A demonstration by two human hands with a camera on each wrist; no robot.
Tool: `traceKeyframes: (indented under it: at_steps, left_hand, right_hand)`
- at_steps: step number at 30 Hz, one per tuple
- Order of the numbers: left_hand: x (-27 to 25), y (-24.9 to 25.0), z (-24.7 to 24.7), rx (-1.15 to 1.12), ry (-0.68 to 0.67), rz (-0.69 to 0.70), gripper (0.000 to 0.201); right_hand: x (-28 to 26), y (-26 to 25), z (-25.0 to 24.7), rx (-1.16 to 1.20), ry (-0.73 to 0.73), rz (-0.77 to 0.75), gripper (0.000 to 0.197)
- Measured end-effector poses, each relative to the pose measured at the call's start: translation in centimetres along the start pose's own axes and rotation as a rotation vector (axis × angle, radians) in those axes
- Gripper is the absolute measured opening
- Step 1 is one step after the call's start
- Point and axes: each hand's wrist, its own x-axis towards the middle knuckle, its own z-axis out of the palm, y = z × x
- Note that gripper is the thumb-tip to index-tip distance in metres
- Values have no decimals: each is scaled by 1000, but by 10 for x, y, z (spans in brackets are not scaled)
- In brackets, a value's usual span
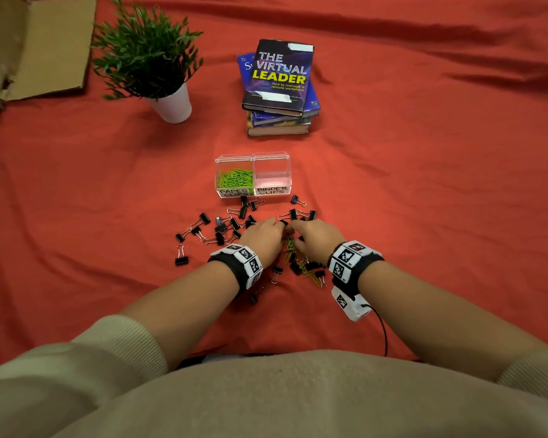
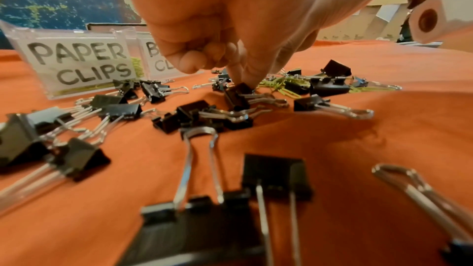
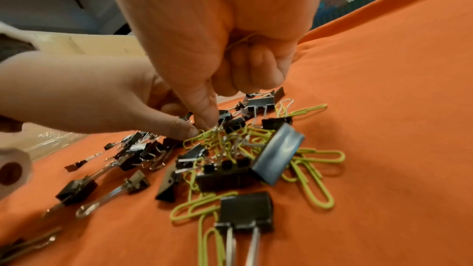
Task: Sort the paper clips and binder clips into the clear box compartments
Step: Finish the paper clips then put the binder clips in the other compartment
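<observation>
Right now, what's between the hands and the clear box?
Scattered black binder clips on red cloth, lying between both hands and the clear box; clearest in head view.

Green paper clips (image 1: 235, 178) in box's (image 1: 253, 157) left compartment (binder side bare).

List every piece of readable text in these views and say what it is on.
"PAPER CLIPS": label on the clear box's left compartment.
"BINDER CLIPS": label on its right compartment.
"THE VIRTUAL LEADER": cover of the top book.
"How to manage a remote workplace": same cover, small.
Blue book beneath: only "S" shows.
Wristband markers: patterns, their small characters unreadable.
</observation>
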Motion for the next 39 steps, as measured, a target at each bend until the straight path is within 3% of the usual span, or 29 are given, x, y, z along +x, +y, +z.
traceKeyframes:
  at_steps: [9,15,17,21,27,30,34,36,39]
  left_hand:
    - [5,4,-5,-2,-95,-64,34]
    - [2,1,-1,-7,-150,-39,44]
    - [-1,-2,-2,-92,-137,-45,39]
    - [-9,-13,-10,-371,-70,-78,7]
    - [-10,-22,-25,-654,3,-144,8]
    - [-7,-21,-26,-797,-7,-142,15]
    - [-4,-17,-23,-853,-70,-221,26]
    - [-1,-16,-20,-877,-112,-252,30]
    - [2,-13,-16,-949,-138,-300,31]
  right_hand:
    - [3,9,-9,-55,45,112,33]
    - [-1,0,-8,-99,-20,-89,40]
    - [0,-1,-5,-154,-41,-131,40]
    - [0,0,-2,-173,-97,-135,39]
    - [-2,3,6,-146,-138,-77,22]
    - [-4,5,4,-18,-128,-39,18]
    - [-2,14,-14,539,-57,245,14]
    - [-4,22,-26,754,-83,380,17]
    - [-8,30,-35,866,-166,436,15]
